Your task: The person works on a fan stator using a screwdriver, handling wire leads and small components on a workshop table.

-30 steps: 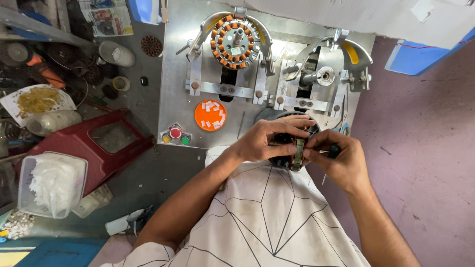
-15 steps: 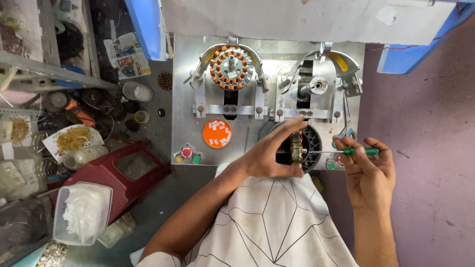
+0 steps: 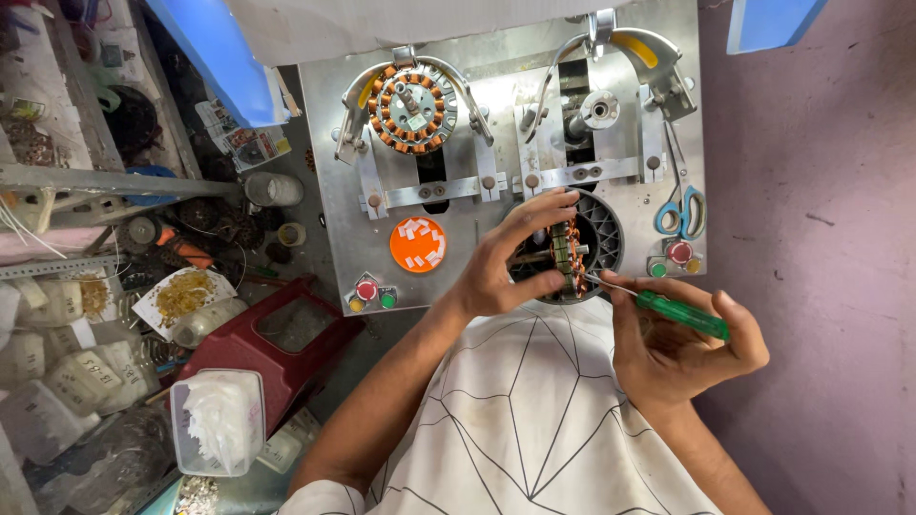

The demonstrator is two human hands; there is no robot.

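Nearest, the right hand (image 3: 682,348) curls its fingers around a green-handled screwdriver (image 3: 679,315), the thin shaft slanting up-left. Its tip meets the wound stator (image 3: 565,256), a small ring of copper coils held edge-on. The left hand (image 3: 506,267), forearm angling up from below, pinches that stator between thumb and fingertips, over a black round holder (image 3: 603,229) on the metal machine plate (image 3: 496,124).

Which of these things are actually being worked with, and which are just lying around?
In use:
left hand gripping the copper-wound stator
right hand holding the green-handled screwdriver

Lying about:
scissors
orange dish
red stool
plastic tub
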